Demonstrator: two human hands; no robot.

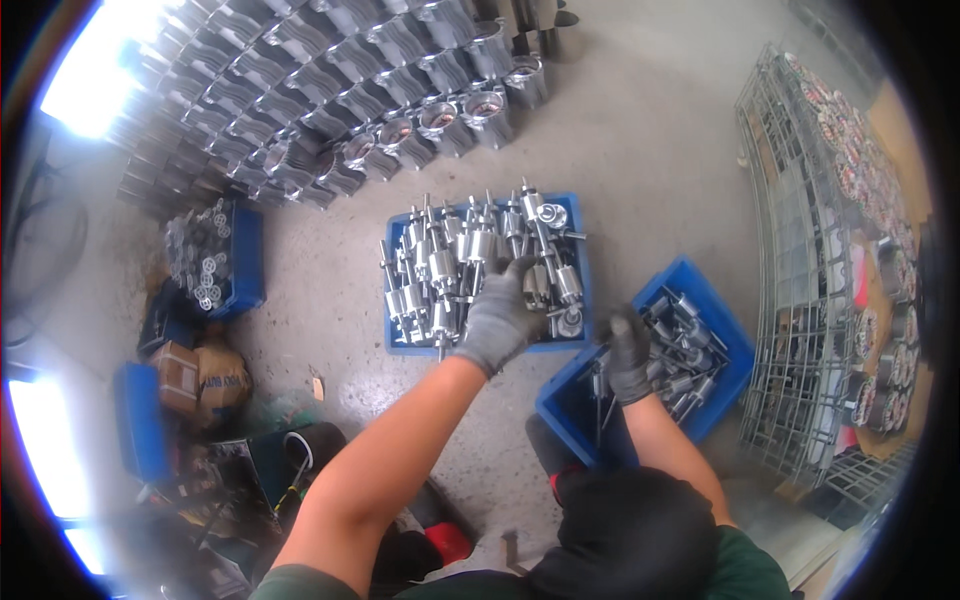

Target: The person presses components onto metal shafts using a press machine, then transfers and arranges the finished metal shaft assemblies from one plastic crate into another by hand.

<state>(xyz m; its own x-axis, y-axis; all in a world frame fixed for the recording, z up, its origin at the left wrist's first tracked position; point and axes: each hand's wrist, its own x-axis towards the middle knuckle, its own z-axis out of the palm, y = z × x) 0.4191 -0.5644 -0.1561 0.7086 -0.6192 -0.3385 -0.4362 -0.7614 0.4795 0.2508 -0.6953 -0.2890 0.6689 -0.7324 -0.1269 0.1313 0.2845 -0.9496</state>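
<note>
A blue crate (400, 350) in the middle of the floor is filled with metal motor rotors (442, 268), their shafts mostly upright and some leaning. My left hand (497, 322), in a grey glove, reaches over its near right part, fingers spread among the rotors; no rotor shows in its grasp. To the right stands a second, turned blue crate (735, 345) with more rotors (690, 375) lying jumbled inside. Over its left edge is my right hand (628, 358), also gloved. Its fingers are dark and slightly blurred, so any grip underneath is hidden.
Rows of stacked metal motor housings (400, 75) stand at the far left. A wire cage (790, 290) holding wound stators (865, 190) rises along the right. At left are a blue bin (247, 258) of small metal parts and a cardboard box (176, 376).
</note>
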